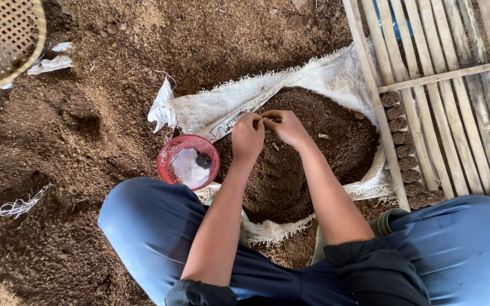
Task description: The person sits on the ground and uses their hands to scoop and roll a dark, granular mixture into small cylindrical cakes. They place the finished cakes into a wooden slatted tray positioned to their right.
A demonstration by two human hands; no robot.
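Observation:
My left hand (pixel 247 136) and my right hand (pixel 286 127) meet fingertip to fingertip above a mound of dark brown soil (pixel 313 170) heaped on a white woven sack (pixel 324 76). Both hands pinch something small between them; what it is I cannot make out. A small red mesh basket (pixel 172 148) with white material and a dark lump inside sits just left of my left wrist. My knees in blue trousers frame the bottom of the view.
A slatted wooden frame (pixel 438 85) lies at the right, with a row of small soil-filled pots (pixel 401 139) along its left edge. A woven bamboo basket (pixel 1 39) is at the top left. Loose brown earth covers the ground around.

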